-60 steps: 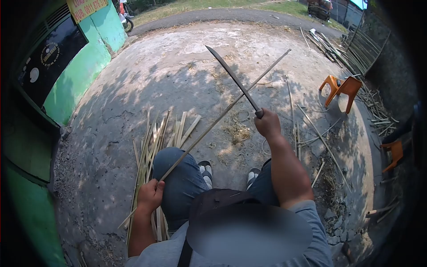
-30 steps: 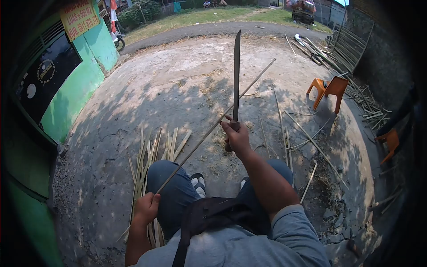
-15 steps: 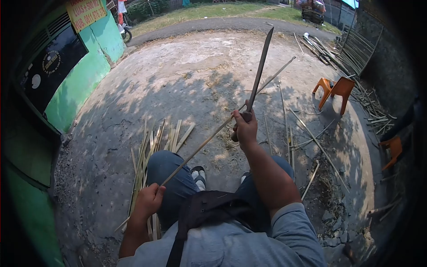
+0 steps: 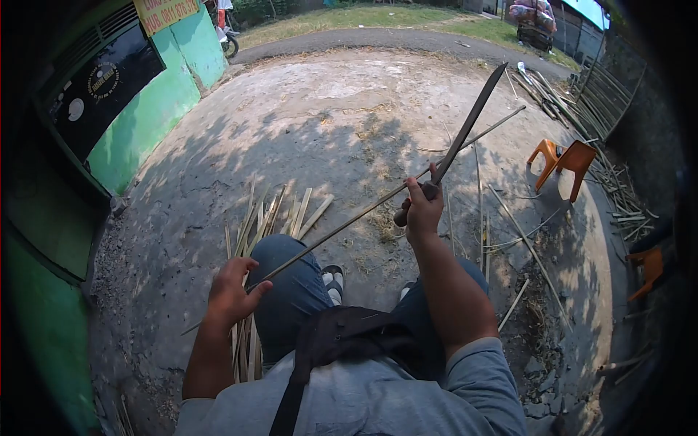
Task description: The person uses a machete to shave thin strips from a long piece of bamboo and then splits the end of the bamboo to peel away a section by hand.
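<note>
My right hand (image 4: 424,208) is closed round the handle of a machete (image 4: 472,116), whose dark blade points up and to the right. A long thin bamboo strip (image 4: 342,227) passes through the same hand and crosses behind the blade. Its lower end runs down to the left, beside my left hand (image 4: 234,289). The thumb and fingers of that hand are spread apart around the strip, over my left knee. Split bamboo pieces (image 4: 251,341) lie on the ground beside my left leg.
Orange plastic chairs (image 4: 574,161) stand on the right. More bamboo strips (image 4: 534,251) lie on the concrete to the right of my knees, and a bamboo pile (image 4: 542,94) is at the back right. A green wall (image 4: 138,145) is at the left.
My left hand has opened from its grip on the strip. My right hand, with machete and strip, appears farther right and slightly lower, and the blade leans more to the right. The view has shifted.
</note>
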A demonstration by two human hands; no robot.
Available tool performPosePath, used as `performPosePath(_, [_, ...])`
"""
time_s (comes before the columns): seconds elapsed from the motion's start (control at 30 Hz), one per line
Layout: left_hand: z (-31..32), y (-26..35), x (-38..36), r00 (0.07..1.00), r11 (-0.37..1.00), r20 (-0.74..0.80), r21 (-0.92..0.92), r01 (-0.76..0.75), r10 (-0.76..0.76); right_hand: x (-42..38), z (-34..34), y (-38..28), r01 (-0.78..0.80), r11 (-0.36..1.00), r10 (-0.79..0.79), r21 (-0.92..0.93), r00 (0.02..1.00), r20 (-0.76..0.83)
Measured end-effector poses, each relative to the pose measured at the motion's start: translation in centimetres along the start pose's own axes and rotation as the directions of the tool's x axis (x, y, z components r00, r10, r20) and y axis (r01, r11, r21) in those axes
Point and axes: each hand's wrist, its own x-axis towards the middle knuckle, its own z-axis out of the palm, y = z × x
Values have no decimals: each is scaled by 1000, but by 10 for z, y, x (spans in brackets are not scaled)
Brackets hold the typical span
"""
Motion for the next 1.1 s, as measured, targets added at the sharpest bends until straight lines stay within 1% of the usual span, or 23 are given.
performPosePath(0.03, [-21,3,10,997,998,-58,33,-52,53,-1,0,-4,11,1000,-11,16,1000,-22])
performPosePath(0.07, [-46,10,21,955,983,-232,68,-172,183,1,-3,-3,28,1000,-28,12,999,-18])
performPosePath(0.1, [-78,19,31,869,953,-390,119,-279,304,6,-8,1,43,999,-42,5,999,-16])
performPosePath(0.13, [-115,27,40,750,904,-506,195,-381,426,9,-12,4,53,999,-53,-3,998,-16])
performPosePath(0.17, [-149,36,45,608,846,-634,148,-511,478,9,-13,1,58,998,-58,-11,998,-16])
performPosePath(0.2, [-193,38,46,451,719,-696,136,-681,559,8,-12,-4,59,998,-60,-21,998,-23])
performPosePath(0.23, [-223,39,47,351,625,-726,137,-768,591,8,-13,-5,64,997,-65,-32,997,-30])
performPosePath(0.27, [-243,42,40,291,571,-733,159,-805,615,9,-15,-3,79,996,-80,-31,996,-26])
performPosePath(0.3, [-260,44,30,255,526,-722,175,-832,644,10,-14,-2,74,997,-74,-23,997,-26])
performPosePath(0.37, [-267,47,15,272,495,-670,165,-853,691,9,-15,-2,66,998,-67,-24,997,-30])
performPosePath(0.43, [-258,46,5,341,508,-602,125,-852,721,7,-14,-3,39,998,-41,-56,998,-40])
performPosePath(0.5, [-244,43,-6,427,546,-540,75,-834,726,8,-13,1,42,997,-44,-57,999,-30])
performPosePath(0.53, [-240,43,-12,464,562,-508,47,-826,725,10,-14,1,15,996,-18,-90,1000,-25])
performPosePath(0.63, [-225,42,-22,562,623,-446,-11,-782,697,5,-10,-1,-3,997,4,-71,1000,3])
performPosePath(0.67, [-219,41,-26,588,641,-431,-27,-767,685,9,-13,7,0,997,1,-71,1000,19])
performPosePath(0.77, [-210,38,-28,641,678,-399,-63,-732,656,6,-13,8,-14,995,17,-100,999,29])
performPosePath(0.87, [-202,37,-32,676,705,-381,-81,-704,631,2,-13,5,-19,994,24,-112,999,41])
performPosePath(1.0, [-198,36,-40,704,732,-364,-82,-676,609,6,-17,11,36,995,-27,-88,994,108])
performPosePath(1.1, [-194,35,-44,723,751,-355,-82,-656,593,6,-15,13,35,996,-26,-86,994,104])
